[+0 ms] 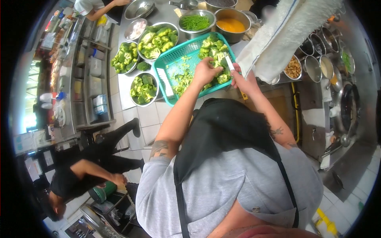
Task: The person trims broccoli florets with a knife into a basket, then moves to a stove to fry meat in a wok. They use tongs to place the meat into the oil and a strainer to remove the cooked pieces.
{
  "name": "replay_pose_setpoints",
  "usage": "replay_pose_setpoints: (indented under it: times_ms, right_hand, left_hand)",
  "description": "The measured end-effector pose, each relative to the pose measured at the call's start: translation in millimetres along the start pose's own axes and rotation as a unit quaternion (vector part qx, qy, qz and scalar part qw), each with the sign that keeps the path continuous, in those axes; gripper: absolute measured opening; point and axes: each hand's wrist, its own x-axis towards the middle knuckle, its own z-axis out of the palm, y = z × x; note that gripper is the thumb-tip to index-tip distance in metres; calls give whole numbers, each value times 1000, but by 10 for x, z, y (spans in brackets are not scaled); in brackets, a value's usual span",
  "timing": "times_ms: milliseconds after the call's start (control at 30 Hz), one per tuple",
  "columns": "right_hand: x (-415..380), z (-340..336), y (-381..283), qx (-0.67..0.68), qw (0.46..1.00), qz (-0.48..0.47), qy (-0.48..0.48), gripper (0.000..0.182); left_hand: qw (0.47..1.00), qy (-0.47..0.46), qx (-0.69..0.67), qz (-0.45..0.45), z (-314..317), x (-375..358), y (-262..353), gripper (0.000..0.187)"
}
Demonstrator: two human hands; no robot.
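A turquoise plastic basket [160,62] holds cut broccoli florets [212,47] on its right side and small broccoli bits [183,81] toward the left. Over the florets, my left hand [207,72] has its fingers bent and closed on a broccoli floret, mostly covered by the fingers. My right hand [243,80] grips a knife [229,63] at the basket's right edge. Its pale blade points up and left, close to the left hand's fingertips. A white strip with cutouts [165,81] lies along the basket's left end.
Metal bowls of broccoli [158,41] [143,89] [126,58] stand left of the basket. Behind it are a bowl of green beans [194,23] and a pot of orange liquid [231,25]. A white towel [278,37] hangs at right. Another person [85,170] bends at lower left.
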Motion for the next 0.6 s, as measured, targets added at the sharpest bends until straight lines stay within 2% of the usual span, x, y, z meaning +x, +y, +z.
replay_pose_setpoints:
  times_ms: [100, 167, 200, 267, 300, 400, 500, 600]
  right_hand:
    - [-8, -18, -24, -32, 999, -4, 10, 50]
    - [-71, -2, -66, -31, 999, -25, 27, 48]
    - [-28, 5, 23, -40, 996, -70, 30, 44]
    - [96, 11, 242, -59, 985, -159, 36, 37]
    - [40, 19, 150, -88, 978, -186, 30, 32]
    - [-91, 57, -186, -163, 950, -266, 13, 23]
    - [-55, 172, -196, -202, 922, -329, -15, 23]
    - [-71, 303, -365, -228, 903, -363, -42, 24]
  left_hand:
    - [997, -33, 71, -3, 119, 91, -104, 53]
    - [1000, -5, 18, 21, 113, 70, -238, 51]
    - [999, 7, -9, 32, 100, 26, -308, 50]
    - [983, -20, -181, -24, -6, -110, -243, 50]
    - [962, -32, -265, -50, -76, -177, -186, 50]
    - [964, -27, -263, 20, -304, -368, -140, 48]
    - [941, -59, -331, -48, -547, -587, -42, 51]
    - [938, -52, -342, -22, -633, -712, -43, 47]
